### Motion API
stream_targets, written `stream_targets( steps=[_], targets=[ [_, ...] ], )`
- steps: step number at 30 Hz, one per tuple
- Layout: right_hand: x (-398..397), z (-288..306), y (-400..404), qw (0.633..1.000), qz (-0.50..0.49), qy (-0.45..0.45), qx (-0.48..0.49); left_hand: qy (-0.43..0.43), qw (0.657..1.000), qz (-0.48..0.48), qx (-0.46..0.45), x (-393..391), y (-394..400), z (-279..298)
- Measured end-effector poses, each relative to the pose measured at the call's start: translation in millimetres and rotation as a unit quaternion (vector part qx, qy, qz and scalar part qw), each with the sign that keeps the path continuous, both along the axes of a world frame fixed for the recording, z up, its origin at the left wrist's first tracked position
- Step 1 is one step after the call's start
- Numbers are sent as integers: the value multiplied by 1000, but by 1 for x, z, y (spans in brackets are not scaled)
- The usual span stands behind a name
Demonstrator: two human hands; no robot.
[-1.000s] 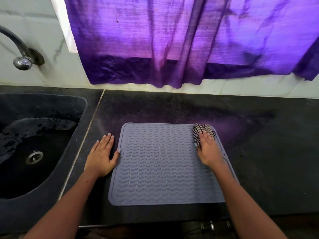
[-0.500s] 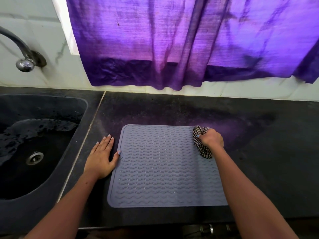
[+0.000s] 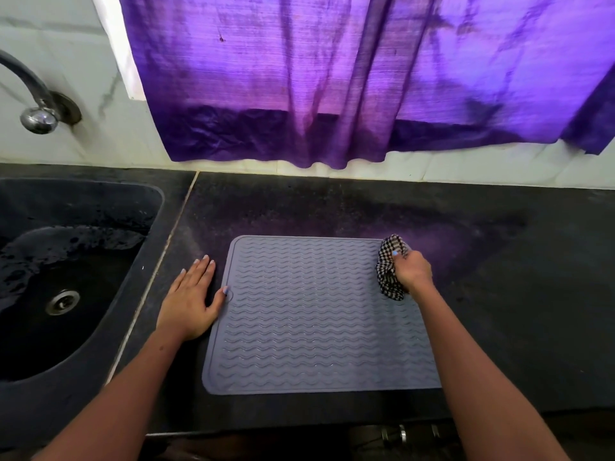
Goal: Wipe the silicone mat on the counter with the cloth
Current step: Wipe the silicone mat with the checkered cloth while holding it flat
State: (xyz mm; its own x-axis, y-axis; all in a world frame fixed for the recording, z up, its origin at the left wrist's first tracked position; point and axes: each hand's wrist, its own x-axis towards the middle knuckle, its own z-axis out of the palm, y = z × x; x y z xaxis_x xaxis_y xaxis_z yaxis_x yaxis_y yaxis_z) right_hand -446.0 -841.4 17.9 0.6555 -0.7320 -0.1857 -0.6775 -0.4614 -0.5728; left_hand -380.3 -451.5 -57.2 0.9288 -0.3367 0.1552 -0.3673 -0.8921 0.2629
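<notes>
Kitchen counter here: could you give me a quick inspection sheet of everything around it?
Surface: dark speckled counter, with a purple glow from the curtain.
Job's things: grey silicone mat lies flat on the counter; checked cloth is bunched at the mat's far right corner.
Clutter: nothing seen on the counter beyond the mat.
Hands: left hand lies flat on the counter beside the mat's left edge, thumb tip on the rim; right hand is closed around the cloth.
Cables: nothing seen.
Surroundings: dark sink at left, wet, with a metal drain; tap on the pale wall; purple curtain hangs behind.
</notes>
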Motion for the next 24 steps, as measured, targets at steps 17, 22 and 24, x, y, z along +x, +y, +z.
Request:
stream_targets(
  steps=[17, 22, 24],
  targets=[
    [-31, -41, 37, 962, 171, 34, -208, 1, 1000, -1, 3, 0, 0, -1],
    [-29, -33, 31, 969, 156, 28, -191, 3, 1000, -2, 6, 1, 0, 0],
    [-26, -27, 21, 974, 140, 5, -177, 5, 1000, -2, 9, 0, 0, 1]
  ],
)
